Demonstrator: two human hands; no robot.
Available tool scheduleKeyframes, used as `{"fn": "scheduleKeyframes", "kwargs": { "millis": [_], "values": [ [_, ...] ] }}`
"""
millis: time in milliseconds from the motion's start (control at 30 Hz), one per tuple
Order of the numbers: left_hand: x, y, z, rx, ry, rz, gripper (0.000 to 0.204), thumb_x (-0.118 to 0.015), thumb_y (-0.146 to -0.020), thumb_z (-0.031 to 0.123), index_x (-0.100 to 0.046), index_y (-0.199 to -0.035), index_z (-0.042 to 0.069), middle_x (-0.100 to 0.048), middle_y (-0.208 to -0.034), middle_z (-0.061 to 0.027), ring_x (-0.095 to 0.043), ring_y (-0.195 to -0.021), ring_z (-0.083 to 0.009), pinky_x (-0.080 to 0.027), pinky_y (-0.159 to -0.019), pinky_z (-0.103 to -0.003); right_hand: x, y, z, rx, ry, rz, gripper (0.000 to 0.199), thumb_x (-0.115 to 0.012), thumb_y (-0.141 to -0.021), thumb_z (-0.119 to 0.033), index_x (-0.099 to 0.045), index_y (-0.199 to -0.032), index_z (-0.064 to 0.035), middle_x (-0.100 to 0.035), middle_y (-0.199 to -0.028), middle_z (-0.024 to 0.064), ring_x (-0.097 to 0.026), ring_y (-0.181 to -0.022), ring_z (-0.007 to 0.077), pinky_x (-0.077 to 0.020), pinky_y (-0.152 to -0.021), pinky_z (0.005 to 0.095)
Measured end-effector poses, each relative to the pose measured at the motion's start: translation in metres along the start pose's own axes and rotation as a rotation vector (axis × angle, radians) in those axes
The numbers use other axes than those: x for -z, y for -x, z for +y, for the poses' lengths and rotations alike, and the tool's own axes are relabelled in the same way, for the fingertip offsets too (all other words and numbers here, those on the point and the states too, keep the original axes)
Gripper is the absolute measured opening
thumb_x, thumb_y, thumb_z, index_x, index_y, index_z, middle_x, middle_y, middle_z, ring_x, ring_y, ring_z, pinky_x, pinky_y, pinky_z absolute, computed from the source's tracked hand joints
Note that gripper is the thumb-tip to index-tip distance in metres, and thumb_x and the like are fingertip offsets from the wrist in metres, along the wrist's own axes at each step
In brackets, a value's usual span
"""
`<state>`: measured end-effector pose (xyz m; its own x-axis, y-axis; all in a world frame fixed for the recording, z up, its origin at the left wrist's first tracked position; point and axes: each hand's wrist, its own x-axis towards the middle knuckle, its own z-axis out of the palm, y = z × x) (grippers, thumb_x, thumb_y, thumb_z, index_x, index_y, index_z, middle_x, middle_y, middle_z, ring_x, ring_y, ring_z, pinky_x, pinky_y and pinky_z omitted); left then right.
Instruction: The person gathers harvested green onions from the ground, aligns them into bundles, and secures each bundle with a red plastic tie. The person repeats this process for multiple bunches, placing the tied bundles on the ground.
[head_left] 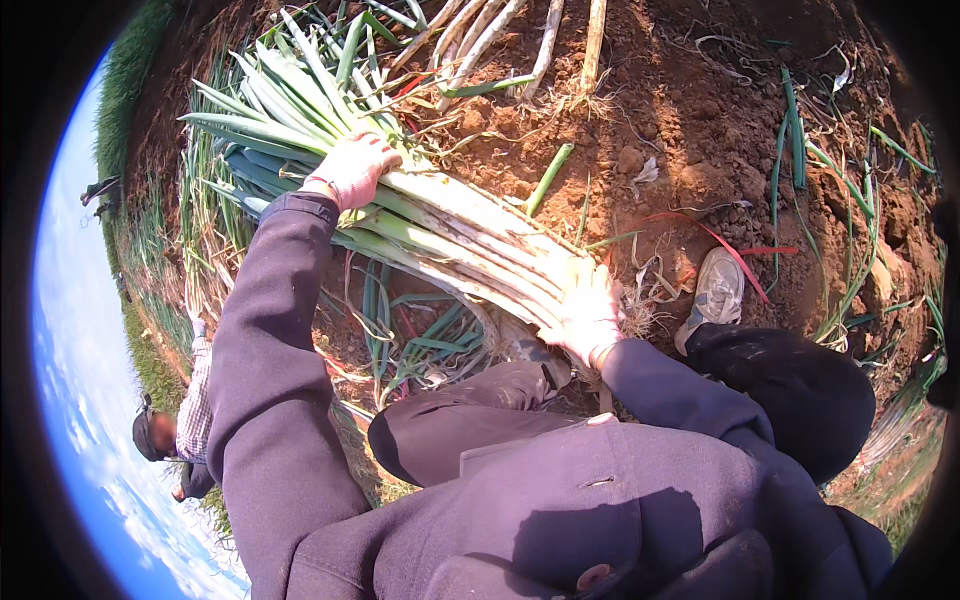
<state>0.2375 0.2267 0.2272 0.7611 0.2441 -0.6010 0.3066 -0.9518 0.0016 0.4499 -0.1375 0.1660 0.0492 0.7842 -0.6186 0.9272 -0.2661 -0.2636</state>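
Note:
A thick bundle of long green onions (470, 225) lies slantwise before me, green leaves at the upper left and white stalks with roots at the lower right. My left hand (355, 170), in a pale pinkish glove, is closed over the bundle where the leaves meet the stalks. Near the root end, my right hand (585, 312), gloved too, grips the white stalks from above. The undersides of both hands are hidden by the onions and gloves.
More pulled onions (490, 40) lie on the brown soil (680, 130) ahead. Red ribbon strips (740, 262) and loose green leaves (795, 140) are scattered at the right, near my shoe (715, 290). Another person (190, 410) bends over at the far left.

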Motion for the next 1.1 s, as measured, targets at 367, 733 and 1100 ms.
{"fn": "scheduleKeyframes", "kwargs": {
  "millis": [367,733,1100],
  "values": [
    [-0.056,-0.036,0.035,0.502,-0.227,-0.151,0.020,-0.054,-0.097,0.017,-0.067,-0.111,0.012,-0.071,-0.113,-0.0120,-0.068,-0.109,-0.0302,-0.049,-0.095,-0.048,-0.008,-0.002,0.003,-0.023,-0.064,-0.136,0.139,-0.088,-0.061,-0.065,-0.019,-0.159,0.0057,-0.033,-0.156,0.0316,-0.036,-0.141,0.0511,-0.0250,-0.113,0.0670],
    [-0.048,-0.053,0.056,0.592,-0.582,-0.029,0.060,-0.052,-0.100,0.017,-0.035,-0.158,0.016,-0.042,-0.160,-0.0096,-0.037,-0.149,-0.0315,-0.021,-0.124,-0.054,-0.008,-0.007,0.004,-0.034,-0.036,-0.133,0.143,-0.089,-0.055,-0.068,-0.020,-0.158,0.0038,-0.038,-0.150,0.0258,-0.039,-0.137,0.0460,-0.0380,-0.107,0.0609],
    [-0.086,-0.080,0.247,0.359,0.178,0.710,0.030,-0.061,-0.097,0.035,-0.071,-0.116,0.014,-0.069,-0.125,-0.0024,-0.057,-0.128,-0.0215,-0.028,-0.122,-0.046,-0.002,0.003,0.001,-0.048,0.204,-0.097,0.131,-0.080,-0.069,-0.072,-0.019,-0.161,-0.0012,-0.034,-0.157,0.0243,-0.045,-0.138,0.0410,-0.0450,-0.104,0.0582]
  ]
}}
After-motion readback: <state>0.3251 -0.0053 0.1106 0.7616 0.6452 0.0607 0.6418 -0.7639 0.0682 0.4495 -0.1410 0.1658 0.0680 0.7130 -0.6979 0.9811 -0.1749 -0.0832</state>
